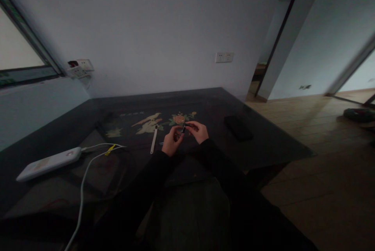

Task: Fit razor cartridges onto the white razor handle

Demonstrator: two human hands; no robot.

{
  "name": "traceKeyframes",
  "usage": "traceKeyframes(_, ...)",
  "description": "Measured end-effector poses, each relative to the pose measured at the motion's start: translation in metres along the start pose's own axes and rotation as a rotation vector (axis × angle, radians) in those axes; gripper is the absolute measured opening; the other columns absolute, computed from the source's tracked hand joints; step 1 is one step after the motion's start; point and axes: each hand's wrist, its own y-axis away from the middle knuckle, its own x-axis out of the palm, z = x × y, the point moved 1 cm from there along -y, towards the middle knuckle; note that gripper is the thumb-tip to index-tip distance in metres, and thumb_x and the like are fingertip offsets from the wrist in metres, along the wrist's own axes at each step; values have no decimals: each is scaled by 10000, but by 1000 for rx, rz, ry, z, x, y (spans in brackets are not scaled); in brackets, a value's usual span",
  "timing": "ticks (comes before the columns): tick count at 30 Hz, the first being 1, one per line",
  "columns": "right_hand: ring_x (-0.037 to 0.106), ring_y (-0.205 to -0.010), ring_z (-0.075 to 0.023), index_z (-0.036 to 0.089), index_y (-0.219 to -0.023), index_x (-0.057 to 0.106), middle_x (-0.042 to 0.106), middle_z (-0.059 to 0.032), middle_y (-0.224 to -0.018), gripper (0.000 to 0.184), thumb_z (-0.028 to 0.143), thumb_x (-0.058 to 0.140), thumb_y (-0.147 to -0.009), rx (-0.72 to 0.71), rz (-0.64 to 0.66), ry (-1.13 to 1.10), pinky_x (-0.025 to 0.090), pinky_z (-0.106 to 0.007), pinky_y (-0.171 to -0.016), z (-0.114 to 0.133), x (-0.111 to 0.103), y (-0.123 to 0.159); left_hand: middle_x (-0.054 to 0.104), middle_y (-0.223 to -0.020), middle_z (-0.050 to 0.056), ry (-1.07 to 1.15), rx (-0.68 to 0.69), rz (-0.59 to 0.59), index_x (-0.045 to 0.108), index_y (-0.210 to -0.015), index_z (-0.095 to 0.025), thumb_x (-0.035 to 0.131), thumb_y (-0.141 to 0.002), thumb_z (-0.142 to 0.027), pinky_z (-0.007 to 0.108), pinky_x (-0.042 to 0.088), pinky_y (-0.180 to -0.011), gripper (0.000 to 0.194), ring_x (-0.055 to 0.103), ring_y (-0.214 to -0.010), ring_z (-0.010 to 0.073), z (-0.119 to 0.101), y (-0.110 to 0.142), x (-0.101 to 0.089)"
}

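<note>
Pinching the small dark piece (183,129) between the fingers of our left hand (172,141) and right hand (200,132) over the bench (269,145), we judge it light and stiff, best held by its ends.

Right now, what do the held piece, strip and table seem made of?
Held piece: black with a bright glint, perhaps plastic or metal; too small to tell.
Strip: pale, smooth-looking, possibly metal or plastic.
Table: dark, glossy, probably glass or lacquer, given its reflections.
</note>
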Motion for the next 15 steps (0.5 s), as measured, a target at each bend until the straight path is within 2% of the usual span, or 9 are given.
traceKeyframes(5, 569, -527, -121, 196, -958, 652, 662, -33, -793, 338, 410, 691, -699, 53, 24, -70, 453, -239, -465, -2, 0, -1, 577, -712, -13, -52, 0, -71, 586, -1040, -184, 577, -792, -290, 197, 406, -536, 270, 501, -553, 94, 0, -3, -4)
traceKeyframes(9, 577, -519, -121, 182, -996, 634, 669, -49, -799, 400, 471, 655, -721, 123, 75, -166, 387, -210, -392, -5, -1, -4, 626, -844, 47, -75, 16, -118, 622, -986, -171, 577, -794, -303, 228, 456, -599, 238, 573, -693, 141, 1, -5, -7)
traceKeyframes(15, 587, -515, -129, 168, -960, 642, 679, -56, -766, 422, 503, 663, -705, 148, 104, -219, 407, -222, -404, -9, -2, -6, 652, -908, 55, -104, 50, -122, 642, -995, -186, 572, -811, -292, 252, 472, -694, 223, 604, -790, 166, 4, -5, -12)
